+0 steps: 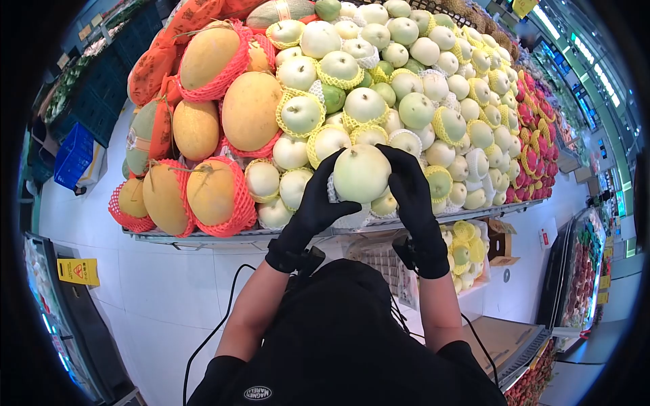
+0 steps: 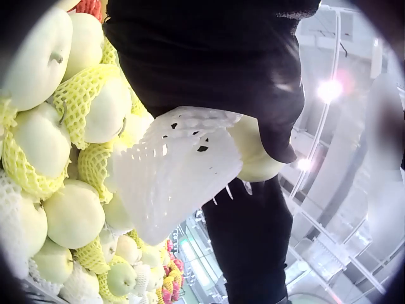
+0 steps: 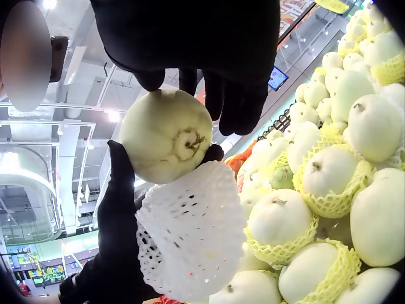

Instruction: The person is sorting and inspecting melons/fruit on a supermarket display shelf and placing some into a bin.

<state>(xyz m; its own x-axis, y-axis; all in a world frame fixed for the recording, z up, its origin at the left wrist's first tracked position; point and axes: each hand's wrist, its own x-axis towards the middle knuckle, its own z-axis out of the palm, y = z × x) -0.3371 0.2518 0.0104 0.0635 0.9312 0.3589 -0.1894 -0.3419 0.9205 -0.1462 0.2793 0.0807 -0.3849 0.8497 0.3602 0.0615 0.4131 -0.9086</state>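
A round pale green melon (image 1: 362, 174) is held up between both black-gloved hands, in front of the piled fruit. My left hand (image 1: 317, 203) grips its left side, thumb bent toward its underside. From the other side my right hand (image 1: 413, 193) holds it with curved fingers; the right wrist view shows these fingertips at the top of the melon (image 3: 166, 136). A brown-ringed stem scar faces that camera. Against the melon hangs a white foam net sleeve (image 3: 193, 237), partly pulled off it and close to the left hand's fingers. In the left wrist view, the sleeve (image 2: 180, 171) hides much of the melon.
Pale melons (image 1: 365, 107), many in yellow or white foam nets, fill the sloped display. Large orange-yellow melons (image 1: 252, 111) in red nets sit left, dragon fruit (image 1: 535, 142) far right. Under the display edge stands a crate (image 1: 376, 260). A yellow floor sign (image 1: 78, 271) is at left.
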